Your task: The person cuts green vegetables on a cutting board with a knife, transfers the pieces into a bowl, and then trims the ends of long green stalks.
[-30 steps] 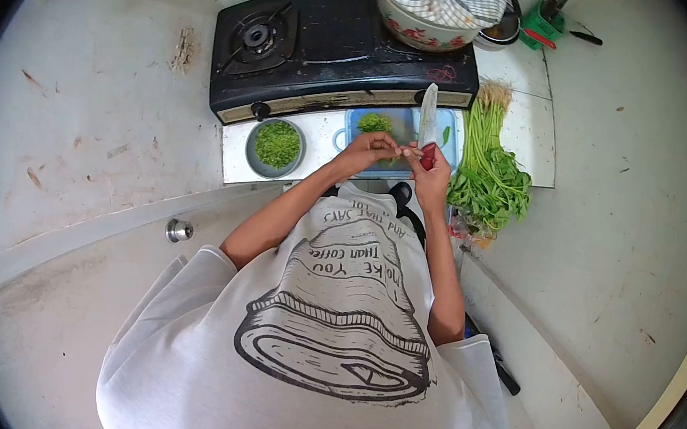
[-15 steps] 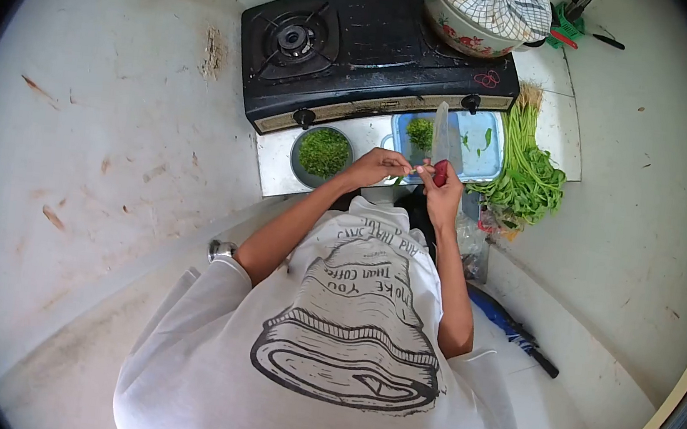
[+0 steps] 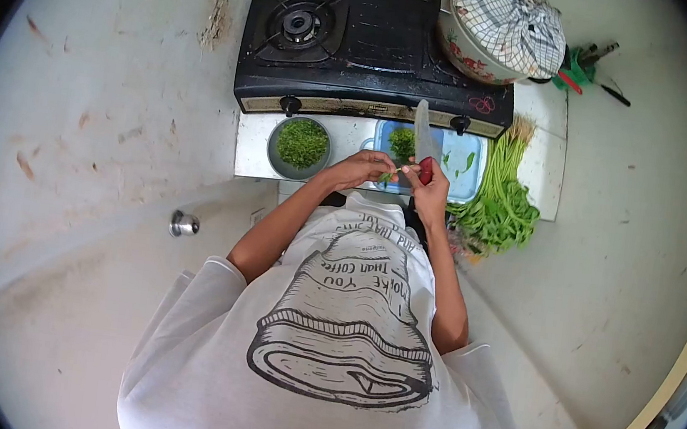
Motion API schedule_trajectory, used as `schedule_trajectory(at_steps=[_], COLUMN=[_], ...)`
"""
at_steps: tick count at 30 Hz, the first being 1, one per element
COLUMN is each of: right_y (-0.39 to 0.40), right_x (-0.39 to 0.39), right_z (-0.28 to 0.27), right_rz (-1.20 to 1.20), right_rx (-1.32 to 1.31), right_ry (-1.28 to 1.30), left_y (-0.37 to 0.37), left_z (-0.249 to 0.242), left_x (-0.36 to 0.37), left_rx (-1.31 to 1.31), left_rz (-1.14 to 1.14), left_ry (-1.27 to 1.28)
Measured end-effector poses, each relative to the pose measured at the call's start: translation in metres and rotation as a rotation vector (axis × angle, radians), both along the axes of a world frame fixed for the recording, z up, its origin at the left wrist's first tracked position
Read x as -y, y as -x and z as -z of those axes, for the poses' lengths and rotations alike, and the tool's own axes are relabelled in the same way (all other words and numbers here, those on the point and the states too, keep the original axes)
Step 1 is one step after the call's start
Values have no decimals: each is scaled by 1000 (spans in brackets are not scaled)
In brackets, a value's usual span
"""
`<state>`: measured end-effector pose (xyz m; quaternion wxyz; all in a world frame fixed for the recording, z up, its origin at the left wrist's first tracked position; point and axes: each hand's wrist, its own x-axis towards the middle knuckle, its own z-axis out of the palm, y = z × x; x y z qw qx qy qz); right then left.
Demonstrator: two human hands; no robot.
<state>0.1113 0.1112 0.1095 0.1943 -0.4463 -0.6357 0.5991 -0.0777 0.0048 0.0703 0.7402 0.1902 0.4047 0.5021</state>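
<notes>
My left hand (image 3: 358,170) is closed on a small leafy green stem (image 3: 386,177) at the front edge of a blue tray (image 3: 470,193). Close beside it, my right hand (image 3: 429,195) grips the dark red handle of a kitchen knife (image 3: 423,129), its blade pointing away over the tray. The right fingertips meet the stem too, near the left ones. Chopped greens (image 3: 402,144) lie heaped in the tray, with a few loose leaves to the right. Left of my hands, a grey bowl (image 3: 271,157) holds more finely cut greens.
A bunch of long-stemmed leafy greens (image 3: 506,194) lies right of the tray. Behind stands a black two-burner stove (image 3: 378,46), bearing a cloth-covered pot (image 3: 481,65). A green holder (image 3: 578,73) with utensils is at the back right. Walls rise on both sides.
The head view has turned and shifted, so stove and counter appear straighter. My hands stay close together around the stem, the knife still in the right one.
</notes>
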Motion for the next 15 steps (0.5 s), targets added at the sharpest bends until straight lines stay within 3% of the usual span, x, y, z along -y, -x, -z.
schedule_trajectory(at_steps=[5, 10, 13, 15], right_y=[-23, -51, -67, -73], right_x=[-48, -72, -73, -69], right_z=[8, 1, 17, 31], right_rz=[-208, -379, -451, -509], right_rx=[75, 236, 211, 204], right_ry=[-177, -258, -165, -190], left_y=[-25, -50, -60, -64], left_z=[15, 36, 38, 47], left_x=[-23, -13, -2, 2], left_rx=[-176, -699, -1151, -1262], left_rz=[-14, -275, -299, -345], left_ry=[-2, 110, 43, -79])
